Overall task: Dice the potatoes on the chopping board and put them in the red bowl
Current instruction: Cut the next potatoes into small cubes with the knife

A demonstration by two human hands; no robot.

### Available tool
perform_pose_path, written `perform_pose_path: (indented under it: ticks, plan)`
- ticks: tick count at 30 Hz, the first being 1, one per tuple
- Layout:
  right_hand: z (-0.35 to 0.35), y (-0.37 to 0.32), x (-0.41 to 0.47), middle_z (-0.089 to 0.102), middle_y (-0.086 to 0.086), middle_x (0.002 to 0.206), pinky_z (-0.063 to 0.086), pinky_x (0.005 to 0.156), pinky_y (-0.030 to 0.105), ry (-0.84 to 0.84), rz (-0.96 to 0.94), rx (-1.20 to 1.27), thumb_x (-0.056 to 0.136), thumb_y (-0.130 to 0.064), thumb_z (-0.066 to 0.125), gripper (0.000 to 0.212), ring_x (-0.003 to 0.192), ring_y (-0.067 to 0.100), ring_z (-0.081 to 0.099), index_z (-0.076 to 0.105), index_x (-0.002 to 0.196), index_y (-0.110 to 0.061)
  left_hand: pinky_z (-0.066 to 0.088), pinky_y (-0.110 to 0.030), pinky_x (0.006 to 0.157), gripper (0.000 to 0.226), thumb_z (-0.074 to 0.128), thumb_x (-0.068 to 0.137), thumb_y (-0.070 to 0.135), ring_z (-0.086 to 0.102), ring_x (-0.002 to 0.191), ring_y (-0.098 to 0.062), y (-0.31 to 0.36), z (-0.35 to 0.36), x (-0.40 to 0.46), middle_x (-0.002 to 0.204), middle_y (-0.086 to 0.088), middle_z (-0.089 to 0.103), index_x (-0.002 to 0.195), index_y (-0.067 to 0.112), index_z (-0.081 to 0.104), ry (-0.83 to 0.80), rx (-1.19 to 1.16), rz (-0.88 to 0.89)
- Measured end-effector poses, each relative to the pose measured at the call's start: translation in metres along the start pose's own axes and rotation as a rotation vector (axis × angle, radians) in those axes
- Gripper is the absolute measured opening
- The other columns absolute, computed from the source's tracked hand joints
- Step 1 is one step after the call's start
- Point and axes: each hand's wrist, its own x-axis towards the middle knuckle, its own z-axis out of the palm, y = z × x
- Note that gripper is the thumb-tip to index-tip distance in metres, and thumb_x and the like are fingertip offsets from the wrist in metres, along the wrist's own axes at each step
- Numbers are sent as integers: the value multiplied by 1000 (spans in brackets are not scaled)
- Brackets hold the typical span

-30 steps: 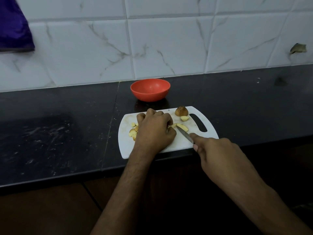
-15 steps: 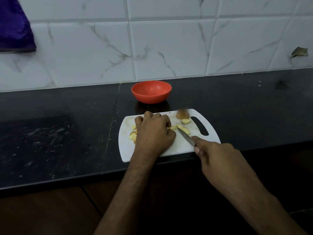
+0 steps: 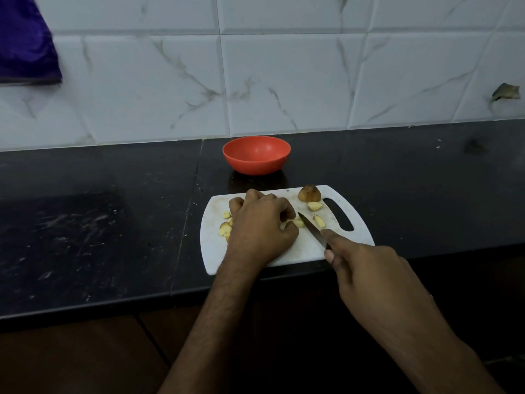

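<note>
Knife (image 3: 312,229) in the right hand's (image 3: 369,268) grip has advanced to the potato piece (image 3: 297,223) pinned by the curled left hand (image 3: 261,226); red bowl (image 3: 256,155) awaits.

One view only — a wide-angle camera on the person's head, looking forward and down across the dark desk (image 3: 99,223) toward the tiled wall (image 3: 284,81). It sits close: both forearms enter from the bottom edge, and the board (image 3: 306,245) lies just below the middle of the frame, with the bowl (image 3: 256,155) beyond it at the centre. The wall fills the upper third; the desk's near edge and the floor fill the bottom. Straight tile lines bow toward the edges — lens distortion, probably. The light is dim, so fine detail on the desk is hard to read.
</note>
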Motion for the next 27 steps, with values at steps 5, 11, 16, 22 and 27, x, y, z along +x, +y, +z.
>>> perform_pose_path:
  ticks: [5, 11, 16, 22, 27]
  plan:
    - [-1, -4, 2, 54, -12, 80, 48, 70, 21, -19, -11, 6, 104, -43, 34, 44, 74, 5, 55, 34, 147, -49, 18, -34, 89, 14, 62, 84, 38, 40, 109, -9, -1, 1, 0, 96, 18, 64, 97, 35, 67, -8, -15, 0]
    - [2, -9, 17, 69, -8, 104, 54, 80, 27, -55, -21, -120, 105, -39, 33, 44, 92, 10, 63, 33, 149, -46, 20, -35, 92, 17, 65, 85, 38, 40, 110, -8, -3, 1, 3, 97, 19, 66, 100, 35, 71, -22, -43, -34]
    - [3, -7, 31, 68, -4, 104, 53, 76, 28, -125, -23, -107, 105, -33, 38, 39, 88, 12, 63, 48, 142, -39, 22, -38, 96, 17, 67, 84, 40, 40, 111, -8, -3, 2, 4, 97, 19, 66, 99, 35, 73, -30, -51, -52]
    - [-11, 1, 17, 67, -9, 94, 53, 76, 27, -141, -42, -65, 103, -38, 40, 36, 84, 7, 60, 50, 138, -45, 24, -38, 95, 14, 65, 82, 42, 42, 107, -9, -2, 0, 2, 89, 17, 61, 94, 34, 65, 5, -41, -69]
    - [-7, 4, 6, 67, -10, 106, 52, 76, 27, -59, -27, -127, 102, -46, 38, 42, 96, 13, 64, 35, 142, -58, 26, -39, 94, 28, 60, 80, 42, 41, 109, -13, 2, -2, -2, 106, 16, 53, 106, 37, 50, -3, -19, 69]
